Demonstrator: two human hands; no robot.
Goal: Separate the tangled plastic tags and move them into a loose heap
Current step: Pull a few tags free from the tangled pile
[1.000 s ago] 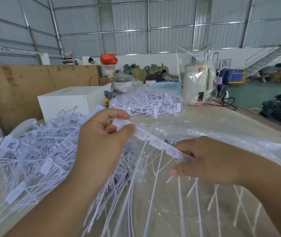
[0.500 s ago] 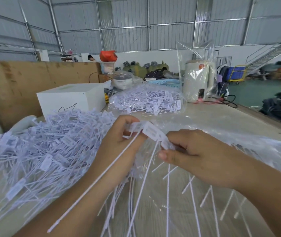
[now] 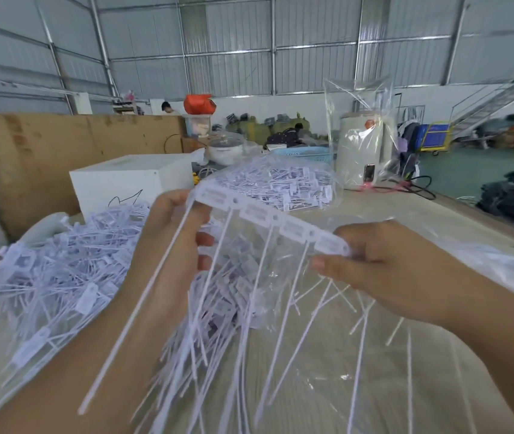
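— What have you got there?

— My left hand (image 3: pixel 174 242) pinches one end of a white plastic strip of joined flat tags (image 3: pixel 268 219); my right hand (image 3: pixel 384 264) grips the other end. It hangs above the worktop (image 3: pixel 406 214), thin tails dangling.

— How do you split it cleanly?

— I'd say twist at the narrow bridges, one tag at a time, tails kept clear of the clear plastic sheet (image 3: pixel 484 264).

— Then?

— Drop them on the loose heap of white tags (image 3: pixel 55 277) at my left, well away from the bagged tags (image 3: pixel 280 183) behind.

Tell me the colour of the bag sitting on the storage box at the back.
Orange-red bag, seen clearest in the head view, on a clear storage box.
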